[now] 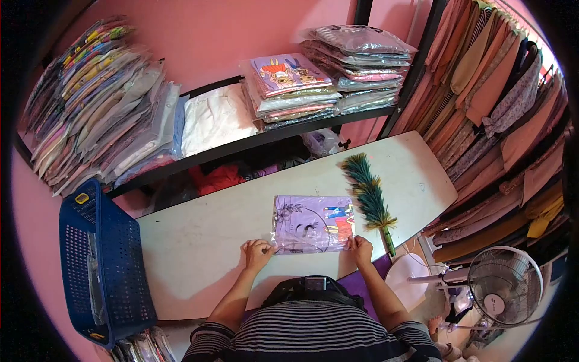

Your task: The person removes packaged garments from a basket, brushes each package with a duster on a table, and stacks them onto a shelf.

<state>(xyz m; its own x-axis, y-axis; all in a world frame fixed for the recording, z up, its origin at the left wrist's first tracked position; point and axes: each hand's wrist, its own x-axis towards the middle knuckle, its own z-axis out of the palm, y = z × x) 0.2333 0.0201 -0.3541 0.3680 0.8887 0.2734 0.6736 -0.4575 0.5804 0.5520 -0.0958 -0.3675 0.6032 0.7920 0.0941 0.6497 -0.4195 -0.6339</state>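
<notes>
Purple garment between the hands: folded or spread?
Folded: the purple garment makes a flat, compact rectangle inside a clear bag.

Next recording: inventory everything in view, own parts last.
package: one, lilac, between the hands
table: one, whitish, before the person
duster: one, green-yellow, on the table
basket: one, blue, left of the table
shelf: one, black, beyond the table
wrapped stacks: several, mixed colours, on the shelf
bundle: one, red, under the shelf
hanging clothes: many, pinks and browns, far right
fan: one, pale, lower right
wall: one, pink, behind the shelf
striped shirt: one, dark and pale, worn
left hand: one, bare, on package's near left corner
right hand: one, bare, on package's near right corner
</notes>
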